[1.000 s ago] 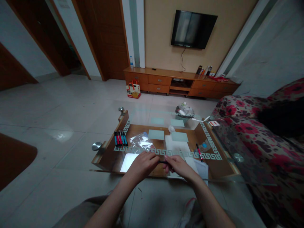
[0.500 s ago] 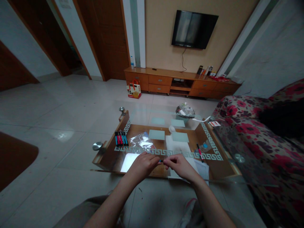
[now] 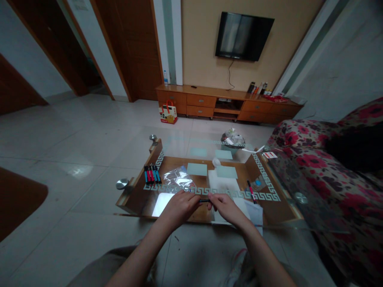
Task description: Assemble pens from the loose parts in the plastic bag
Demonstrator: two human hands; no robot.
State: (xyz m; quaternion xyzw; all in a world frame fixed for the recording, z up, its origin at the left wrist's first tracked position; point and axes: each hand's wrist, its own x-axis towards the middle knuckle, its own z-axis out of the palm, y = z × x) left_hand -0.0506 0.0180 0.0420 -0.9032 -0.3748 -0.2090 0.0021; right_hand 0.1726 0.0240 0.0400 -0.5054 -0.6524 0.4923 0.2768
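My left hand (image 3: 179, 207) and my right hand (image 3: 225, 207) meet over the near edge of a glass-topped wooden coffee table (image 3: 143, 199). Both are closed on the ends of a thin dark pen (image 3: 205, 200) held level between them. A row of several red and blue pens (image 3: 151, 174) lies at the table's left. Beside them sits a crumpled clear plastic bag (image 3: 178, 177). White paper sheets (image 3: 253, 211) lie under and right of my right hand, with one red-and-black pen (image 3: 250, 191) further right.
A floral sofa (image 3: 329, 179) borders the table on the right. A basket of wrapped items (image 3: 232, 140) stands at the table's far end. Beyond are a wooden TV cabinet (image 3: 227, 104), a wall TV (image 3: 243, 36) and a gift bag (image 3: 168, 113) on the tiled floor.
Both hands stayed together on the thin pen, shifting only slightly; my right hand's fingers moved along it. Nothing on the table moved.
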